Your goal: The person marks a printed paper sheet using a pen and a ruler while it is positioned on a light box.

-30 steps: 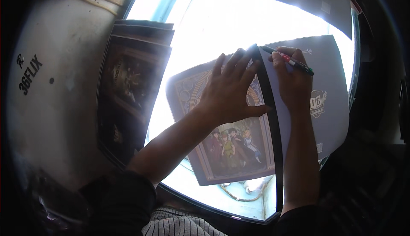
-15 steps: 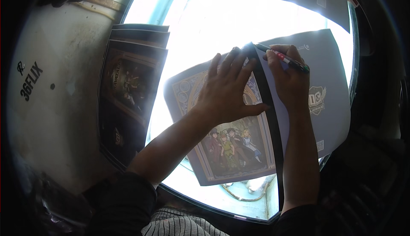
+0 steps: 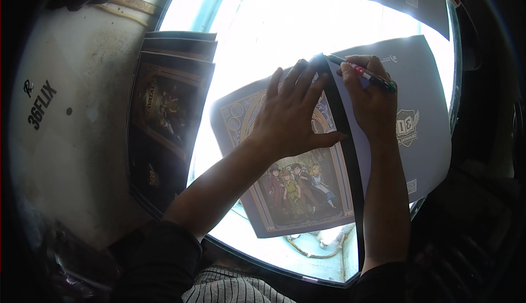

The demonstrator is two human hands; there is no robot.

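One printed sheet (image 3: 309, 193) lay on the glowing desk (image 3: 263, 34), a dark strip (image 3: 348, 155) across it. My left fingers (image 3: 295, 77) spread wide, thumb over the strip; my right fingers (image 3: 350, 83) pinched a pen (image 3: 364, 74) beside its far end. Steady left pressure, I judged, mattered most.

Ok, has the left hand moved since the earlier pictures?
No, the left hand shows no clear shift either way; its thumb overlaps the long black strip at about the same spot.
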